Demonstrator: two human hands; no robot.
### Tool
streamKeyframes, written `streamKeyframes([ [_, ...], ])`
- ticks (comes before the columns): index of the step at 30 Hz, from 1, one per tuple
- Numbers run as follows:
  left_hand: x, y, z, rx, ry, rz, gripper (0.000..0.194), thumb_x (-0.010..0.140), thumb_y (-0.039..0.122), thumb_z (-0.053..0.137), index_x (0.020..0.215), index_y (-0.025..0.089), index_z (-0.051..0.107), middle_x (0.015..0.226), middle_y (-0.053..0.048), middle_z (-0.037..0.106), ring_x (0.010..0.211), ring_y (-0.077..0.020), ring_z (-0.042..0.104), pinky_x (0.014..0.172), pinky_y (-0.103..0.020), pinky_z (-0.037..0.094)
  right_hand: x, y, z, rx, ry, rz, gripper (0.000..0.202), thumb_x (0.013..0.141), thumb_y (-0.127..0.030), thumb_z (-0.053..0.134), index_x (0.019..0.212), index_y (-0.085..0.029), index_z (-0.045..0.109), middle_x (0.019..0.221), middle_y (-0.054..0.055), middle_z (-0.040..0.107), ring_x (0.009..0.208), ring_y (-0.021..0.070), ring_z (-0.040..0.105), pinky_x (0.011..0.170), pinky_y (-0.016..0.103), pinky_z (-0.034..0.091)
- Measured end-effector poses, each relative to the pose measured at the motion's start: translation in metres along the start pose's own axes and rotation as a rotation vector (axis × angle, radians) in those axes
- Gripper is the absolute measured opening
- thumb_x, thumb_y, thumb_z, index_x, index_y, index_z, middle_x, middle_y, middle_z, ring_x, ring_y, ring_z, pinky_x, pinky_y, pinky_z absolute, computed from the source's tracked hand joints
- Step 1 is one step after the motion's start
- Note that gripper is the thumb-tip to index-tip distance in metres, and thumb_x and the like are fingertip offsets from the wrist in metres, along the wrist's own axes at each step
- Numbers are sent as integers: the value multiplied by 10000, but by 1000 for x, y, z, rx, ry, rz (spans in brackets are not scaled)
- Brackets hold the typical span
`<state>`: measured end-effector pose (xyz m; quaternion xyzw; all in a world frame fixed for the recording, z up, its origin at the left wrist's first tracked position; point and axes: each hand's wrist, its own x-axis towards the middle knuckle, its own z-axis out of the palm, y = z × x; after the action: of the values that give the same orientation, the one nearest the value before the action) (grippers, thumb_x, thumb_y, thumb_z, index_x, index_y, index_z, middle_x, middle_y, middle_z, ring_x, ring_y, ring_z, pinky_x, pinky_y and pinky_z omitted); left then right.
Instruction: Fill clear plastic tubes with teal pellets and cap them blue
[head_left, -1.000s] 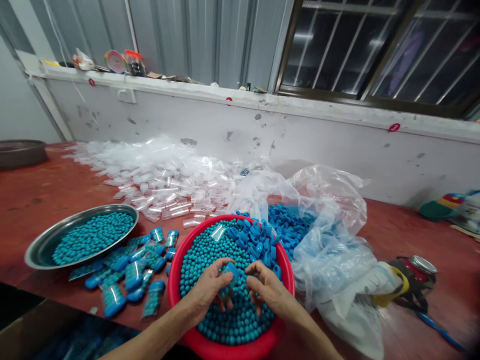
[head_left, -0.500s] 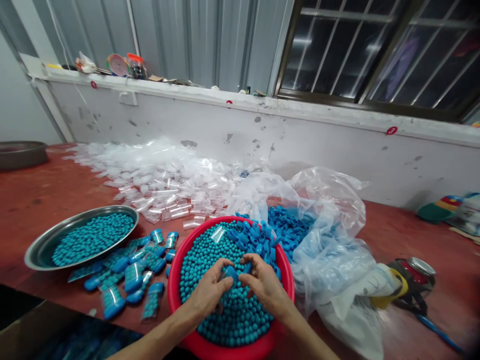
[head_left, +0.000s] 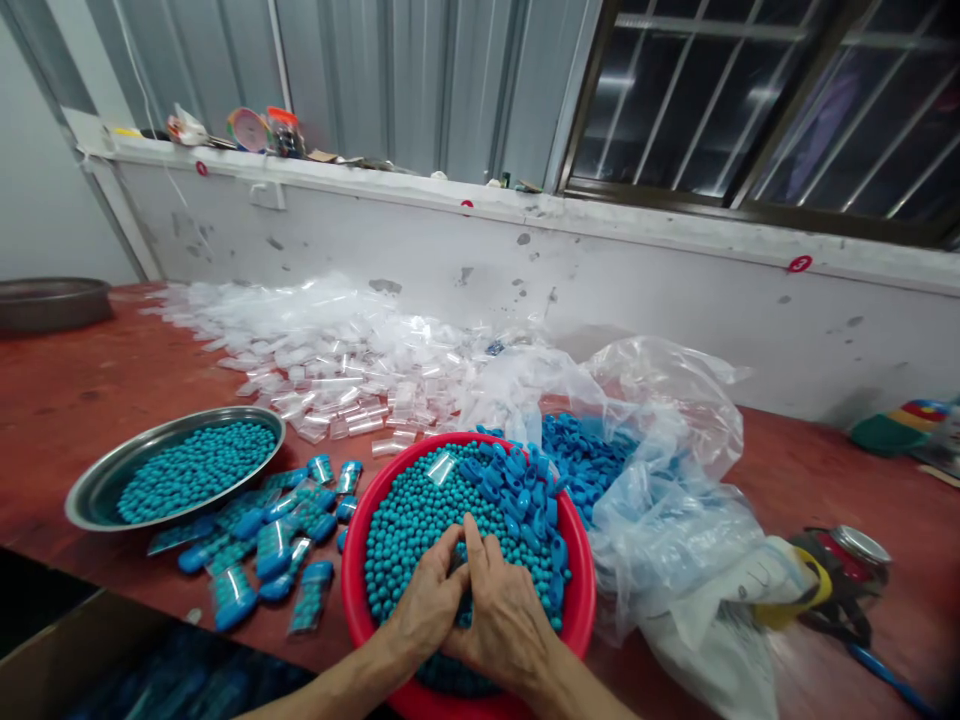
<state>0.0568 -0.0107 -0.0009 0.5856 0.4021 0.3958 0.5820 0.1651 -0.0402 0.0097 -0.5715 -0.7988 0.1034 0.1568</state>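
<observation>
Beads [head_left: 409, 525], round, turquoise, in red basin [head_left: 353, 570] | my hands [head_left: 508, 615] meet above, I can't tell what they grasp | red surface [head_left: 67, 410]; barred window [head_left: 690, 110], 1 o'clock

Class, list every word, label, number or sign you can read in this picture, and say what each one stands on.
"3": right-hand red round sticker, on the white ledge.
Left-hand red round sticker, same ledge: too small to read surely.
Middle red round sticker, same ledge: too small to read surely.
Dark marks on the white sack: too blurred to read.
</observation>
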Motion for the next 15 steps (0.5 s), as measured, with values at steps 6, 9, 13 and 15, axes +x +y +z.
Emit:
streamKeyframes([
  [6, 2, -8, 4, 209, 76, -10, 270, 737, 218, 447, 976, 149, 553, 882, -40, 618, 825, -173, 533, 776, -259, 415, -1, -4, 3, 50, -70, 62, 830, 697, -417, 531, 1365, -112, 142, 1118, 186, 479, 859, 288, 573, 702, 409, 460],
  [9, -1, 0, -9, 332, 11, 16, 308, 755, 217, 423, 1033, 168, 545, 964, -41, 620, 865, -169, 542, 814, -252, 399, -2, 1, 2, 191, -156, 53, 807, 743, -388, 506, 1378, -118, 88, 1244, 188, 405, 966, 275, 546, 771, 386, 446],
  [13, -11, 24, -62, 608, 85, -36, 384, 800, 333, 391, 1155, 215, 476, 930, -15, 634, 808, -178, 572, 728, -257, 428, -1, 28, -3, 276, -147, 59, 732, 769, -367, 517, 1371, -146, 164, 1303, 148, 393, 1132, 259, 442, 905, 358, 372],
  [15, -16, 34, -97, 844, 216, -111, 407, 811, 358, 362, 1181, 225, 468, 946, -34, 636, 849, -210, 579, 743, -292, 427, 4, 44, -6, 229, -134, 74, 555, 806, -328, 480, 1313, -161, 328, 1224, 122, 490, 1112, 245, 464, 916, 349, 363],
])
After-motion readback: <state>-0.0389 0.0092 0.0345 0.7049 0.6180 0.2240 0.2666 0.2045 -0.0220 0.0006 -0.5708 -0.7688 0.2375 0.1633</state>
